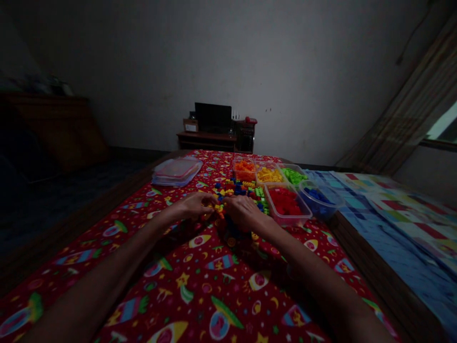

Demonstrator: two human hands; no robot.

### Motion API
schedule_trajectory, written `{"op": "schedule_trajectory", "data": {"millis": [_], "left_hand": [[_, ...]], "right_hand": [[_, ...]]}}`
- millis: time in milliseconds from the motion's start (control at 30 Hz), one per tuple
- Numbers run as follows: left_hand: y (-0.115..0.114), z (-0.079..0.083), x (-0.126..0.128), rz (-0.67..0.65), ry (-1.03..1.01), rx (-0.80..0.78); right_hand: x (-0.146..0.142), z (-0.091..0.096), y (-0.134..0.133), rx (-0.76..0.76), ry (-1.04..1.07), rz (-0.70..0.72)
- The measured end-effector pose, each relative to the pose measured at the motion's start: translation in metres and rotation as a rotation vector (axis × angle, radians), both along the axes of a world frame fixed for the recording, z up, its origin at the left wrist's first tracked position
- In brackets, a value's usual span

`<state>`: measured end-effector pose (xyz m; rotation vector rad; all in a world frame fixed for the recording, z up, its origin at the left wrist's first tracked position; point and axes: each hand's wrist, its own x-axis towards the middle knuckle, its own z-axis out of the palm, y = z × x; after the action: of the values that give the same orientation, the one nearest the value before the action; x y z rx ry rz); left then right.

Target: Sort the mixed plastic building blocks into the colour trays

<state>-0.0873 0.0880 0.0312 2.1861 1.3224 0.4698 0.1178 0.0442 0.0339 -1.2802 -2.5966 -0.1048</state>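
My left hand (197, 205) is just left of a pile of toy building bricks (237, 188), its thumb and fingers curled together. Yellow and orange bricks (220, 210) show at its fingertips, in the gap between both hands; which of them it grips is too dark to tell. Back up and knuckles on top, my right hand (244, 210) is closed at the near side of the pile. Its fingers are hidden from me, and so is anything inside them. Below it, in shadow, lies a dark blue shape (233, 227) with small yellow parts, which I cannot make out clearly.
Clear tubs hold sorted bricks: orange (244, 169), yellow (270, 175), green (294, 176), red (285, 202) and a round blue one (319, 197). Stacked plastic lids (177, 171) lie at left on the red patterned tablecloth (221, 286). A bed (378, 224) adjoins on the right.
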Motion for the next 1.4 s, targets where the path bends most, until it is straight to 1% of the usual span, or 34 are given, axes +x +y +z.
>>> {"op": "schedule_trajectory", "data": {"millis": [100, 167, 267, 367, 500, 600, 733, 800, 900, 1000, 1100, 1233, 1400], "left_hand": [[0.002, -0.003, 0.001, -0.076, -0.094, -0.035], [0.003, -0.006, 0.002, -0.103, -0.146, -0.063], [0.004, -0.013, 0.004, -0.105, -0.250, -0.121], [0.006, -0.018, 0.003, -0.102, -0.343, -0.125], [0.009, -0.023, 0.003, -0.122, -0.396, -0.136], [0.010, -0.027, 0.004, -0.160, -0.418, -0.162], [0.008, -0.030, 0.008, -0.163, -0.441, -0.124], [0.007, -0.030, 0.010, -0.149, -0.442, -0.114], [0.006, -0.028, 0.011, -0.138, -0.449, -0.147], [0.007, -0.025, 0.008, -0.082, -0.441, -0.141], [0.010, -0.024, 0.004, -0.031, -0.406, -0.060], [0.012, -0.025, 0.001, -0.042, -0.330, 0.041], [0.005, -0.024, 0.009, -0.070, -0.179, 0.241]], "right_hand": [[-0.002, -0.013, 0.005, 0.010, 0.021, 0.014], [-0.001, -0.020, 0.009, 0.021, 0.016, 0.030], [0.000, -0.031, 0.012, 0.040, 0.015, 0.052], [0.001, -0.043, 0.014, 0.086, 0.070, 0.083], [0.002, -0.058, 0.014, 0.175, 0.175, 0.123], [0.002, -0.064, 0.015, 0.204, 0.221, 0.158], [-0.001, -0.061, 0.015, 0.229, 0.262, 0.202], [-0.003, -0.056, 0.014, 0.215, 0.262, 0.192], [-0.004, -0.049, 0.012, 0.175, 0.235, 0.168], [0.001, -0.042, 0.013, 0.159, 0.223, 0.162], [0.010, -0.037, 0.015, 0.164, 0.254, 0.166], [0.017, -0.034, 0.019, 0.160, 0.266, 0.155], [0.019, -0.028, 0.019, 0.042, 0.267, 0.119]]}}
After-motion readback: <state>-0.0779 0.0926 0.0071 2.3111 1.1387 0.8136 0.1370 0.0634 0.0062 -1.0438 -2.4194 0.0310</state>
